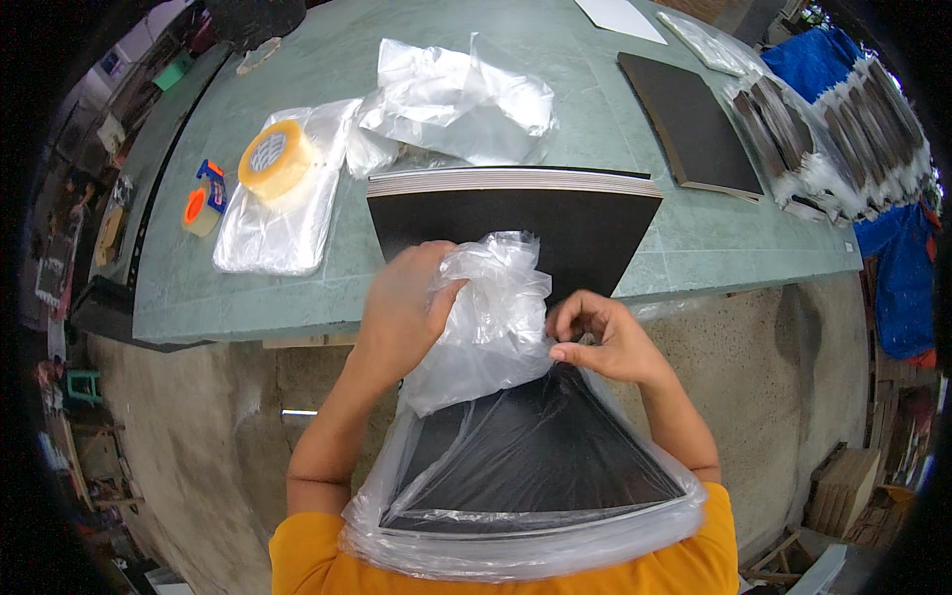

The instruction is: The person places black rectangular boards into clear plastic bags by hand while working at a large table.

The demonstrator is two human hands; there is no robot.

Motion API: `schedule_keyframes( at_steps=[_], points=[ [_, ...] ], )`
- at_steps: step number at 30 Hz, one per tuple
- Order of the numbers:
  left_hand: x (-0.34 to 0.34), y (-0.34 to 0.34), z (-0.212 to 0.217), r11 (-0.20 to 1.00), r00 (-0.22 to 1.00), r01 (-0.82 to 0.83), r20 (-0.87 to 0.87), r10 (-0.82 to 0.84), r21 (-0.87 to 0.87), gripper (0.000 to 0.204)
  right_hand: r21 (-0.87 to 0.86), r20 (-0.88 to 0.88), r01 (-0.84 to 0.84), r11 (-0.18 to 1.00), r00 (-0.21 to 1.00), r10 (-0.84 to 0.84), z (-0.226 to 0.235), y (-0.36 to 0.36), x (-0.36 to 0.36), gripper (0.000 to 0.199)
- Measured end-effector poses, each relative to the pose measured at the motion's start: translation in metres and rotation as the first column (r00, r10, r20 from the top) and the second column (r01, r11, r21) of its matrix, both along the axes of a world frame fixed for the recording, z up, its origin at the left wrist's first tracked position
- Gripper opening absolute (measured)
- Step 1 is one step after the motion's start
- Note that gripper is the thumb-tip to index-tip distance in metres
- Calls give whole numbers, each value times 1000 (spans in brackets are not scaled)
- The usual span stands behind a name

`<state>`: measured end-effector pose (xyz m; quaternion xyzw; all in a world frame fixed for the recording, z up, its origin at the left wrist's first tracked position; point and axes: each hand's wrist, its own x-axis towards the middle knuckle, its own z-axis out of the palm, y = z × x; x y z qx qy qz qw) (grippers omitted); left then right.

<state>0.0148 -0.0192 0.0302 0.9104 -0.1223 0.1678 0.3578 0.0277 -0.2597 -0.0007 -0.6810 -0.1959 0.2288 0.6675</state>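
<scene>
A clear plastic bag is bunched up in front of me. Its lower part wraps a flat black board or book close to my orange shirt. My left hand is closed on the left side of the bunched plastic. At the right side of the bunch, my right hand has its fingers curled and thumb apart, near or touching the plastic's edge. Just beyond my hands, a thick black book sits at the table's near edge, its page edges along the top. The plastic hides part of its front.
On the green table lie crumpled plastic, a stack of clear bags under a tape roll, and a tape dispenser. At right are another black book and several plastic-wrapped dark bundles.
</scene>
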Motion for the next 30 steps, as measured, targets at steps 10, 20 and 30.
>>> schedule_keyframes(
  at_steps=[10, 20, 30],
  points=[
    [-24, -5, 15, 994, 976, -107, -188, 111, 31, 32, -41, -187, 102, 994, 976, -108, -10, -2, 1, 17],
    [-11, -25, -9, 861, 835, 279, -335, -436, -425, 44, 388, -539, 146, 910, 837, 95, 0, 13, -2, 39],
    [-62, 64, -63, 875, 778, -224, -620, -105, -429, 26, 554, -615, 598, 579, 763, -200, -5, -59, 21, 8]
  ],
)
